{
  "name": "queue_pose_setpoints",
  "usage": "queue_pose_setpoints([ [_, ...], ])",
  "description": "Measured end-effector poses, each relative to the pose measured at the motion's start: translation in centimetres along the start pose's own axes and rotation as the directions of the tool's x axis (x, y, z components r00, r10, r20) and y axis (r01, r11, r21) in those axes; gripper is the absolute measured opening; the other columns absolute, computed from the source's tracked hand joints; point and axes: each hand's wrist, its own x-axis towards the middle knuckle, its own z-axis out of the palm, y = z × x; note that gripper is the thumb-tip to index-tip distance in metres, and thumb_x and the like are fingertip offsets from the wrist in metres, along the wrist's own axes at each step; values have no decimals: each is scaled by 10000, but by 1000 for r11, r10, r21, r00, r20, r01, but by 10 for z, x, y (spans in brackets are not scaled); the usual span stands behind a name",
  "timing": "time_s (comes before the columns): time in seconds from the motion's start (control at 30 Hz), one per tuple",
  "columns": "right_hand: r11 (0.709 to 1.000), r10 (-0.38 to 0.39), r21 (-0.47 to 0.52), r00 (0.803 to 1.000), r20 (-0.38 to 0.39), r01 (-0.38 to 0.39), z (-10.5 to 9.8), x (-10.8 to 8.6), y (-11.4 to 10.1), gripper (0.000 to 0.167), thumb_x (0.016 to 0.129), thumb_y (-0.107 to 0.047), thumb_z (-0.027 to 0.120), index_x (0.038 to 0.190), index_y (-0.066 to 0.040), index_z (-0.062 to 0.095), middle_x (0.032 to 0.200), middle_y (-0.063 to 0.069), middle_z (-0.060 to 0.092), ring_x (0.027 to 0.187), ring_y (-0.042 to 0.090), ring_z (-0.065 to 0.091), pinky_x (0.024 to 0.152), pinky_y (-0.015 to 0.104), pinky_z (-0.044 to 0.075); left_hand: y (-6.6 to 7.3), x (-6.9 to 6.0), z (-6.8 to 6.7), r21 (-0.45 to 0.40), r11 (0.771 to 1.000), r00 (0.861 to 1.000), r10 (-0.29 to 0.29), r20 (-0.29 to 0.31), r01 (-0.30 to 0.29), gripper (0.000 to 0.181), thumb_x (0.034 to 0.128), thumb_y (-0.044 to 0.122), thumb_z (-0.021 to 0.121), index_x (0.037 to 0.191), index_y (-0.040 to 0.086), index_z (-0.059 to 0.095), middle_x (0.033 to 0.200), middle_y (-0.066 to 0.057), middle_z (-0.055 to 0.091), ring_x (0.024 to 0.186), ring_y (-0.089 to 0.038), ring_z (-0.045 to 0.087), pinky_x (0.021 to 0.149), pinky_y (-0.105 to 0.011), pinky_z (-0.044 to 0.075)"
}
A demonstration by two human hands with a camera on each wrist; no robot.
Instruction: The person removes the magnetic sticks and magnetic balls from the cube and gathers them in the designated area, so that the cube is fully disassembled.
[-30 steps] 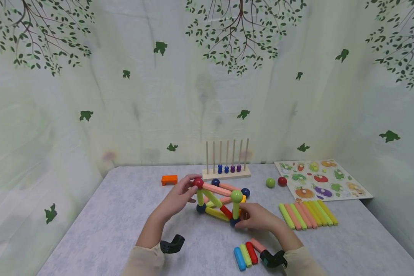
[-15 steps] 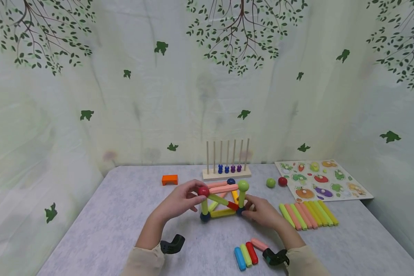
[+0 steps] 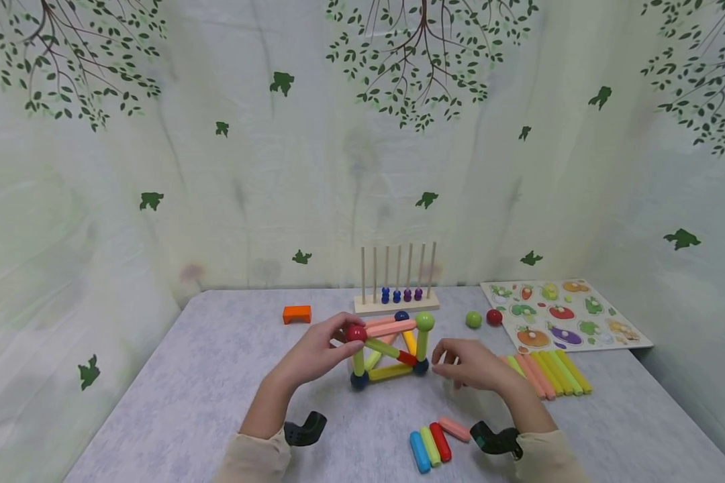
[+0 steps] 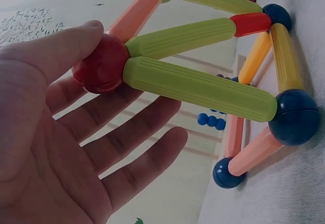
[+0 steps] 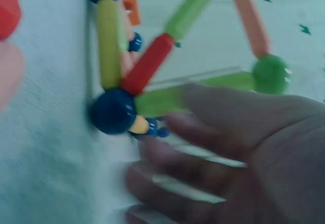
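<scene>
Pinching red ball of stick structure, lower centre, in left hand. Just right of it with right hand loosely bent, partly masking stick row, lower right. Backed closely by bead rack, centre; fronted by short sticks, bottom edge.

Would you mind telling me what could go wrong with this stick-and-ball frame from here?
The left hand pinches the red corner ball, so a tug there might pull it off the green sticks. The right hand, close beside the navy ball at the frame's near right bottom corner, could jolt that joint if it swings inward. The wooden bead stand is just behind, so pushing the frame backward might knock it.
</scene>
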Motion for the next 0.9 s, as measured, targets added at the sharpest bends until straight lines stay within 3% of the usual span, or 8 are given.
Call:
queue_pose_setpoints([
  [0.07,999,48,-12,989,137,-47,-1,-4,2,104,940,-244,693,1001,-179,640,782,45,639,591,187,626,574,293,528,0,0,0,0,1000,1000,6,0,-6,295,958,264,677,1243,260,600,1152,43,672,1046,-182,634,812,-322,581],
  [0.2,993,114,-10,939,323,-117,5,-8,5,91,935,-252,696,956,-186,637,713,56,654,518,150,621,496,255,524,-1,0,-1,0,1000,1000,5,-1,-5,294,960,269,675,1244,252,602,1143,43,674,1042,-173,633,819,-320,580],
  [0.37,994,78,37,898,434,-104,12,-8,5,103,938,-271,687,957,-185,634,687,27,656,494,118,606,468,198,481,2,-1,-1,7,1000,1000,5,0,-4,296,961,269,672,1248,246,602,1138,49,678,1050,-162,634,860,-335,567],
  [0.43,995,46,63,897,440,-82,12,-7,4,113,943,-275,683,967,-177,631,694,30,664,507,127,613,472,202,483,2,-1,0,11,1000,1000,9,-6,-9,307,957,263,678,1254,239,601,1133,50,680,1050,-159,634,873,-337,559],
  [0.53,995,-8,98,943,333,-26,9,-4,3,148,953,-263,672,1035,-151,621,736,53,677,543,156,613,486,239,478,2,1,3,29,999,999,23,-23,-22,336,942,263,699,1261,226,600,1097,45,685,1018,-156,635,837,-311,562],
  [0.63,990,-32,138,997,68,23,8,2,0,296,959,-254,666,1209,-139,557,883,57,664,607,188,614,528,285,488,2,2,8,85,996,998,40,-48,-36,359,922,278,726,1259,240,609,1058,54,678,962,-148,614,763,-261,555],
  [0.77,973,-23,216,971,-239,76,11,9,-7,562,954,-246,677,1437,-220,390,1167,88,596,704,266,646,600,302,533,5,3,13,163,986,995,58,-86,-43,355,905,273,746,1241,267,632,1027,65,658,882,-147,566,681,-229,523],
  [0.9,958,-85,234,943,-321,167,13,8,-15,611,950,-190,683,1479,-276,393,1310,111,548,762,317,666,616,276,552,8,3,15,180,982,990,82,-114,-61,342,905,230,747,1230,237,643,1031,44,648,840,-148,546,661,-224,510],
])
